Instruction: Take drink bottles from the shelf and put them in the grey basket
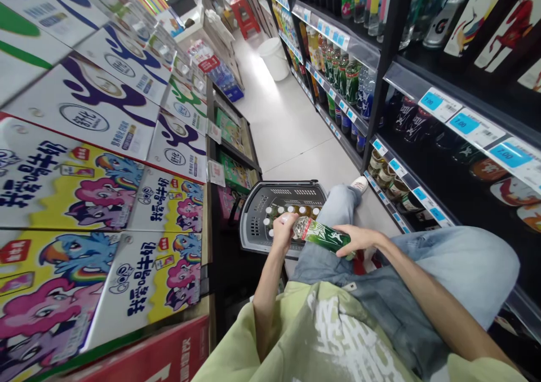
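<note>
A soft drink bottle (322, 234) with a green label and clear neck lies nearly level above my lap, its neck end to the left. My right hand (357, 239) is wrapped round its base end. Closed at the neck end is my left hand (283, 231), with something pale at its fingers that I cannot make out; the bottle's cap is hidden there. Just beyond my hands stands a dark grey shopping basket (252, 217), where several bottles with white caps (291, 209) stand upright.
Stacked milk cartons (164, 201) rise on the left. Black shelves with bottled drinks (344, 75) and price tags line the right. Farther along the aisle are a white bucket (274, 58), a red stool (245, 17) and wrapped water bottles (217, 72).
</note>
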The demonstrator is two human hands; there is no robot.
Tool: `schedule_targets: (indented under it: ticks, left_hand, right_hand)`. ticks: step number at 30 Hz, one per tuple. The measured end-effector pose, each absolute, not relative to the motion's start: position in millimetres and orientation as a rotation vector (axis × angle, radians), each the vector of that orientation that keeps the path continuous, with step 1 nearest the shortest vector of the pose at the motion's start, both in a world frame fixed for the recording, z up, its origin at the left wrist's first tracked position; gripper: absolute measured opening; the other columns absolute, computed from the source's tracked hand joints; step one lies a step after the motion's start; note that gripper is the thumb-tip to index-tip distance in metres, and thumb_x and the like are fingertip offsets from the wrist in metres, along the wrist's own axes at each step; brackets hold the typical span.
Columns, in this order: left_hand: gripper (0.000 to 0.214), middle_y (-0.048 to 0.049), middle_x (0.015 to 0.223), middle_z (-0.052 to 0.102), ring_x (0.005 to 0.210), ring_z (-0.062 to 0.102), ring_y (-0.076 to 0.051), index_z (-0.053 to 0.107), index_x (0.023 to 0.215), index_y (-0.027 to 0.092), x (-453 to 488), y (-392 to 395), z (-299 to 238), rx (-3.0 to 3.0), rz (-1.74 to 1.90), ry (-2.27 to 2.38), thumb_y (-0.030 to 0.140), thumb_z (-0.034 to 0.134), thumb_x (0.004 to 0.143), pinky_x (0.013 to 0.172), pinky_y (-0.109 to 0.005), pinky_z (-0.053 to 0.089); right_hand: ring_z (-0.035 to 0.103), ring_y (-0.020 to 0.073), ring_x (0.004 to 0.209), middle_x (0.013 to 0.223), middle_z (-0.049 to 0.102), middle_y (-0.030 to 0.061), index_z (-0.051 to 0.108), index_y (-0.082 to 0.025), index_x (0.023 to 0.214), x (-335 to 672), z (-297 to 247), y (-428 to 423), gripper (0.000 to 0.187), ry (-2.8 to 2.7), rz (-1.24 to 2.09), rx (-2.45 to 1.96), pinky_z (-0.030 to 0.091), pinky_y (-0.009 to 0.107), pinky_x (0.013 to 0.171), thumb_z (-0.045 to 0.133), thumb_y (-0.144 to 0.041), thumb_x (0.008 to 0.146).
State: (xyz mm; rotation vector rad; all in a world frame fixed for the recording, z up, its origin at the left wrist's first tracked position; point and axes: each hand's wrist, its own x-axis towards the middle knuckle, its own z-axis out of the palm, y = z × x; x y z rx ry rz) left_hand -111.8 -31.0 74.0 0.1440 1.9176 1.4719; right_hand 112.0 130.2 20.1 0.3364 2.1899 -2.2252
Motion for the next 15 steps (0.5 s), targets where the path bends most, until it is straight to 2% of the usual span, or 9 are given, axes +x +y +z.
schedule_targets:
  ticks: [3,7,10,15]
  left_hand:
    - [0.045,0.0055,0.055,0.046,0.045,0.036,-0.007,0.065,0.074,0.016,-112,-31,75,0.238,1.447,1.941,0.052,0.088,0.058,0.042,-0.022,0.024]
    - [0.037,0.0047,0.057,0.046,0.048,0.036,-0.008,0.067,0.075,0.017,-111,-30,74,0.319,1.417,1.97,0.048,0.082,0.062,0.043,-0.021,0.026]
    - [0.034,0.0047,0.058,0.046,0.05,0.036,-0.008,0.068,0.078,0.017,-112,-31,71,0.336,1.394,1.995,0.045,0.079,0.062,0.043,-0.02,0.025]
    - [0.033,0.0055,0.06,0.045,0.048,0.035,-0.007,0.065,0.079,0.018,-116,-35,66,0.323,1.387,1.99,0.044,0.079,0.064,0.043,-0.019,0.024]
  right_hand:
    - [0.076,0.0292,0.093,0.109,0.081,0.0068,0.079,-0.018,0.118,117,23,128,0.07,2.319,-2.092,0.473,0.061,0.036,0.08,0.102,-0.044,0.057]
    - [0.076,0.0344,0.103,0.114,0.08,0.0087,0.073,-0.022,0.131,128,34,119,0.075,2.507,-1.885,0.613,0.057,0.04,0.089,0.098,-0.04,0.062]
    - [0.076,0.0349,0.101,0.117,0.08,0.0094,0.068,-0.024,0.14,132,37,108,0.073,2.683,-1.675,0.659,0.055,0.039,0.086,0.092,-0.036,0.071]
    - [0.072,0.0337,0.113,0.132,0.074,0.0134,0.063,-0.02,0.147,131,34,97,0.063,3.081,-1.088,0.64,0.056,0.04,0.088,0.08,-0.024,0.086]
